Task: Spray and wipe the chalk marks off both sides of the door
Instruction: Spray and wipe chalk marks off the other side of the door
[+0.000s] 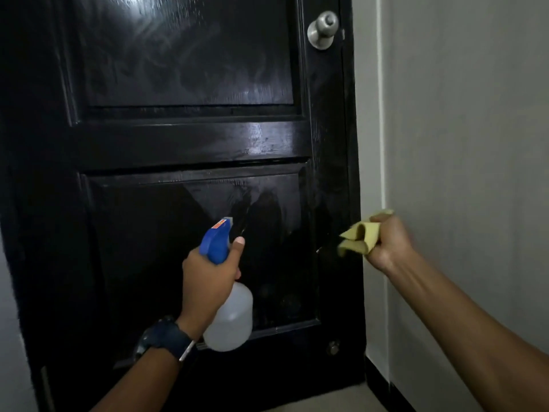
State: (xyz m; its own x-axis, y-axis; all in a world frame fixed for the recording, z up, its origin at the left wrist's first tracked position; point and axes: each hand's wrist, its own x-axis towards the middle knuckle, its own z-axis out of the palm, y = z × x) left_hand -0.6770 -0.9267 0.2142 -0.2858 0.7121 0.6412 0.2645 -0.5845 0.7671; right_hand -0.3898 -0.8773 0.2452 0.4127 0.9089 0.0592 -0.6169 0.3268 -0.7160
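Door (184, 138), black and glossy, fills the head view with smeared panels. Left hand (208, 278) grips a spray bottle (228, 319) before the lower panel; right hand (389, 242), near the door's edge, clutches a yellow cloth (361, 237).

door (178, 144) fills the far left and middle | knob (322, 29) up top at its right edge | wall (460, 114) runs along the right | spray bottle (227, 307) in left hand (208, 281), near, in front of lower panel | cloth (359, 236) in right hand (389, 245), by door's right edge
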